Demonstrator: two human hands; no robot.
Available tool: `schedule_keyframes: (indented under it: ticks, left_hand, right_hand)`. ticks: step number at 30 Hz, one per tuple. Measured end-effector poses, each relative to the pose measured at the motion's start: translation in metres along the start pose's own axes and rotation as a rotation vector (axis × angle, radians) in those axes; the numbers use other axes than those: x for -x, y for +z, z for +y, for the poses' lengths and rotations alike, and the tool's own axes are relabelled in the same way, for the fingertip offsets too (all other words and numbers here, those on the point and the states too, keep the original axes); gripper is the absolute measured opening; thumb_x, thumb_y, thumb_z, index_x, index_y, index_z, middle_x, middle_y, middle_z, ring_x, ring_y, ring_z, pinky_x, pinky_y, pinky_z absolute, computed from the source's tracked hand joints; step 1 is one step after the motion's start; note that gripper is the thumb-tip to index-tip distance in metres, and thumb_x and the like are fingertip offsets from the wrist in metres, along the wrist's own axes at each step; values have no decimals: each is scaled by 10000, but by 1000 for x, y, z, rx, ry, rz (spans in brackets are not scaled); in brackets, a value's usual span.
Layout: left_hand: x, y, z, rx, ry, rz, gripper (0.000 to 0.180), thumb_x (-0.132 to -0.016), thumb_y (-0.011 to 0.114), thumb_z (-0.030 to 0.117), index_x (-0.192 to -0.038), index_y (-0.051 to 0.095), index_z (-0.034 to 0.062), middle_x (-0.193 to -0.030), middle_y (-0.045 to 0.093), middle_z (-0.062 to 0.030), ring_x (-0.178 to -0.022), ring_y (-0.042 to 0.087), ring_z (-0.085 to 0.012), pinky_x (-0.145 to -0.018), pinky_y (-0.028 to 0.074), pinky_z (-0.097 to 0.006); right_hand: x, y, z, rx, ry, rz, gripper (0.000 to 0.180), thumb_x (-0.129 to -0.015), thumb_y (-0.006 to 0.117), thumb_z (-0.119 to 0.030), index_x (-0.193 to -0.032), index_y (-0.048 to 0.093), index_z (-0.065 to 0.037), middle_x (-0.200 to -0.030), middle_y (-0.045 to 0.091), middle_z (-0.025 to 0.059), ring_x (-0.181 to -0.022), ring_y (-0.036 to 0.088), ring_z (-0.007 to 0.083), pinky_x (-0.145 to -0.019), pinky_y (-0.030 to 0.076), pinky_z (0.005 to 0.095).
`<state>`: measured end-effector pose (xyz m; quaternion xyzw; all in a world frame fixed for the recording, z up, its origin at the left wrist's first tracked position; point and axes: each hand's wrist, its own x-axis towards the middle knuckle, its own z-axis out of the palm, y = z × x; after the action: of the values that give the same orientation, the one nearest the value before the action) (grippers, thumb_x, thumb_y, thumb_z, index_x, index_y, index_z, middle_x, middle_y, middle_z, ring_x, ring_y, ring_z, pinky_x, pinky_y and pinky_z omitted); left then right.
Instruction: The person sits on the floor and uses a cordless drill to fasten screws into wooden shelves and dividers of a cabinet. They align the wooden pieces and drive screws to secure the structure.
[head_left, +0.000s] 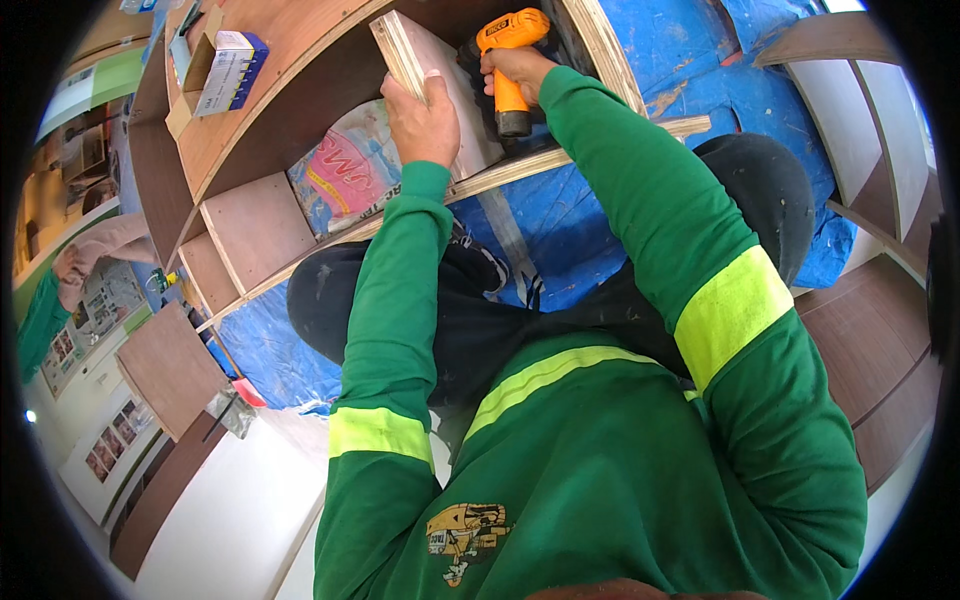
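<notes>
My left hand (425, 122) is closed around the edge of an upright plywood divider (466, 112), which stands inside a curved wooden frame (300, 105). Just right of the divider, my right hand (522, 74) is wrapped round the handle of an orange and black cordless drill (513, 30). The drill's head lies toward the far side and its battery base points toward me. Where its tip meets the work is hidden by the drill and the frame. Left of the divider, a printed plastic sack (345, 165) lies in the compartment.
A small white and blue box (230, 72) sits on the curved top board at the far left. Blue sheeting (570, 250) covers the floor under my legs. Curved shelf pieces (870, 110) stand at the right. Another person's green sleeve (42, 320) shows at the left edge.
</notes>
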<state>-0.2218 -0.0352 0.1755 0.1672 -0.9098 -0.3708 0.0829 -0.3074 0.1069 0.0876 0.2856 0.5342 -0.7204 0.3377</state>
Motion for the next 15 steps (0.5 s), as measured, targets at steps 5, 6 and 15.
schedule_keyframes:
  ticks: [5,6,15]
  left_hand:
    - [0,2,-4,31,31,20,696,-1007,626,355,-1459,411,-128,-1342,580,-384,-1260,566,-521,-1103,429,-524]
    - [0,0,-3,34,26,11,694,-1006,627,353,-1460,412,-127,-1342,580,-382,-1260,566,-521,-1104,428,-523]
    - [4,1,2,-19,63,79,585,-1005,632,379,-1372,502,-58,-1252,664,-356,-1166,647,-513,-1038,478,-539]
  right_hand:
    - [-4,-3,-1,44,10,-33,191,-906,698,-62,-1095,667,-58,-829,679,66,-665,702,208,-632,624,379]
    - [-4,-3,0,46,7,-36,189,-906,699,-62,-1092,666,-59,-826,679,64,-668,702,207,-631,623,379]
    - [-2,-5,4,-13,-15,-22,199,-875,717,-39,-1058,643,-11,-798,675,96,-630,696,232,-599,616,417]
